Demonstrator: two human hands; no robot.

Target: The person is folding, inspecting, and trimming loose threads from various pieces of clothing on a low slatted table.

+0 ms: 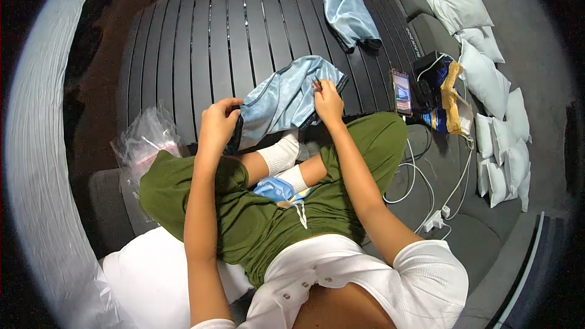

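A shiny light-blue cloth piece with dark trim (pixel 281 96) is stretched out at the near edge of the black slatted table (pixel 213 42). My left hand (pixel 217 123) pinches its dark left edge between thumb and fingers. At the other end, my right hand (pixel 329 101) is closed on the cloth near its right side, the fabric creased between both hands. A second light-blue cloth piece with dark trim (pixel 352 19) lies folded farther back on the table's right. Whether these are garments or covers I cannot tell.
My crossed legs in green trousers (pixel 244 207) sit against the table. Beside my left knee is a clear plastic bag (pixel 151 145). A lit phone (pixel 401 92), white cables (pixel 431 192) and a blue-yellow packet (pixel 450 97) are at right. White cushions (pixel 481 73) line the far-right side.
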